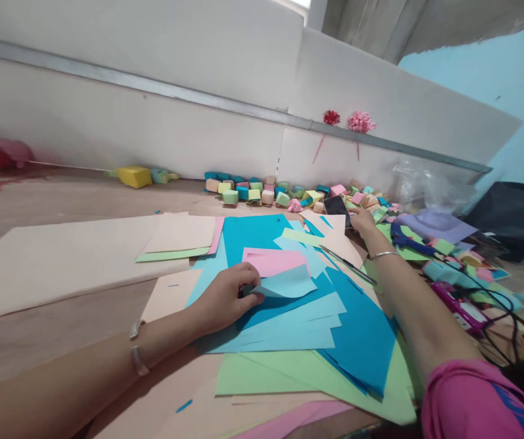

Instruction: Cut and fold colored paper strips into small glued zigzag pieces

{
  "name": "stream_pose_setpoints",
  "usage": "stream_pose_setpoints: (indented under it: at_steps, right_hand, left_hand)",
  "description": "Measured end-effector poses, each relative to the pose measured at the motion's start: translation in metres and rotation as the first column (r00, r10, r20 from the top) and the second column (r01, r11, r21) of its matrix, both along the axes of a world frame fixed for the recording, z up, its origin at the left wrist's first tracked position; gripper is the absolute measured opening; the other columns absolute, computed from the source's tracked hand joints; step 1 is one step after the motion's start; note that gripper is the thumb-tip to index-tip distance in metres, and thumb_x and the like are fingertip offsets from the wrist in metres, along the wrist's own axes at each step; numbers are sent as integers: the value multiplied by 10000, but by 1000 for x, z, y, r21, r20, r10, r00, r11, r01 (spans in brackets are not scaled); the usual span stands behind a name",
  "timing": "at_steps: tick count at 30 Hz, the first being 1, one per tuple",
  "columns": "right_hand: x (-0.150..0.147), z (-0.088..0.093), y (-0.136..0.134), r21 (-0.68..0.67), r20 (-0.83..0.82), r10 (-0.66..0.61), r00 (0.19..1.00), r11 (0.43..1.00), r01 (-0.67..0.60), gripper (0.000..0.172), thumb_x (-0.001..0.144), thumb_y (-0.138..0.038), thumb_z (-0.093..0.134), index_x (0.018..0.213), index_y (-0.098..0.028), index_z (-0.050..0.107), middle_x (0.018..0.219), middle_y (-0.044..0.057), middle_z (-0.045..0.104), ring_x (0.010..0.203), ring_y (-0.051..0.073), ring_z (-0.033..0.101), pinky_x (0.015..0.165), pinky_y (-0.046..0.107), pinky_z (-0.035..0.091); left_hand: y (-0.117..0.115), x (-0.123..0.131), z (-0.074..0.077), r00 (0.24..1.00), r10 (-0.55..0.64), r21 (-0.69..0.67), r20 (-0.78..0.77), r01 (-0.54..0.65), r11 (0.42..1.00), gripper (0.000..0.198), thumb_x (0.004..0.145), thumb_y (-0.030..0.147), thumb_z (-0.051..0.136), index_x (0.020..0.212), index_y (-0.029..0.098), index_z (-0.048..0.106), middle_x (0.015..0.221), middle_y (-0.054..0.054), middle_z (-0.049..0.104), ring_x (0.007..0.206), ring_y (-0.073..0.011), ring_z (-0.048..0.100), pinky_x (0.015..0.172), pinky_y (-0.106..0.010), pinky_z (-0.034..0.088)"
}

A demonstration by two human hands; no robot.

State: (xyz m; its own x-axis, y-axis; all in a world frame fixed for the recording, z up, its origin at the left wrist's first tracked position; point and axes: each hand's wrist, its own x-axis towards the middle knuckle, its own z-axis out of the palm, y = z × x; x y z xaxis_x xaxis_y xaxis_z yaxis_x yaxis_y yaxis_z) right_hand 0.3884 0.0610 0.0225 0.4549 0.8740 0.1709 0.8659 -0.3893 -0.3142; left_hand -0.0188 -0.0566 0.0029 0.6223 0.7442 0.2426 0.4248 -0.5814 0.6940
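Observation:
My left hand (237, 291) pinches the near-left corner of a light blue sheet of paper (292, 283) between thumb and fingers, and the sheet's edge curls up. Beneath it lie a pink paper piece (269, 261) and overlapping dark blue sheets (357, 335). My right hand (363, 222) is stretched to the far side of the pile, beside the right edge of a dark phone (336, 206). Its fingers are small and blurred, so their grip is unclear. Scissors (348, 265) lie on the papers left of my right forearm.
Several small folded paper boxes (255, 192) line the wall. Peach sheets (184, 233) lie at left on a large pale sheet (61, 256). A blue glue gun (410, 241), a magenta device (458, 308) with black cables and a clear plastic bag (431, 189) are at right.

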Motion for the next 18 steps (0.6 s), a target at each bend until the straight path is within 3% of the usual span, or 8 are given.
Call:
stream_pose_setpoints:
  at_steps: [8,12,18]
  right_hand:
    - [-22,12,3,64,179,139,974,986,-153,311,934,-333,567,1197,-167,577,1194,85,598,1042,216,602,887,433,509]
    - [-39,12,8,78,250,137,958,984,-161,354,937,-346,558,1232,-151,548,1177,95,602,1033,223,604,889,446,502]
    - [-52,16,11,8,307,167,937,984,-178,288,939,-368,549,1117,-150,606,1097,75,632,986,202,614,870,420,503]
  left_hand:
    - [1,0,-2,1000,-8,27,12,7,1000,102,774,259,610,719,179,579,880,-34,595,700,-147,522,596,-241,422]
    - [1,0,-2,1000,-12,16,15,12,1000,95,770,253,609,716,180,582,884,-35,591,705,-149,525,601,-243,427]
    - [0,0,-1,1000,-7,4,21,7,1000,84,756,226,616,706,179,567,866,-28,586,727,-154,532,606,-244,417]
